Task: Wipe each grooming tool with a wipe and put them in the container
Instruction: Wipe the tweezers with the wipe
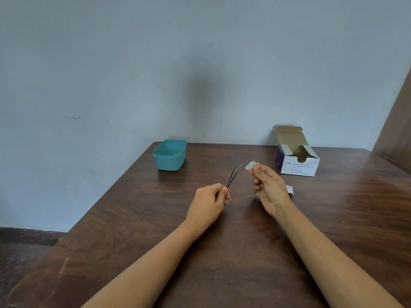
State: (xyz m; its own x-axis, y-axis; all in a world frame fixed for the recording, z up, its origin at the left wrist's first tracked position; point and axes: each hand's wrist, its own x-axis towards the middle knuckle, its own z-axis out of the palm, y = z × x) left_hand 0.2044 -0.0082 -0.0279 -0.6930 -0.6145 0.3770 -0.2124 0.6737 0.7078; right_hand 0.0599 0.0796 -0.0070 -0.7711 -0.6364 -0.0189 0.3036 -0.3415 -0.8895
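One tweezers [233, 174] (held), one wipe [250, 165], one container [171, 163]

Glossy wood-grain table [244, 252], matt teal plastic container [170, 154] (cardboard box [298, 162])

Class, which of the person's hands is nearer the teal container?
Left. The left hand, holding tweezers, is right of the teal container and nearer the person; the right hand, pinching a wipe, is farther right.

Left hand [209, 201] pinching tweezers [233, 175], right hand [268, 187] holding wipe [251, 165], teal container [170, 154] behind
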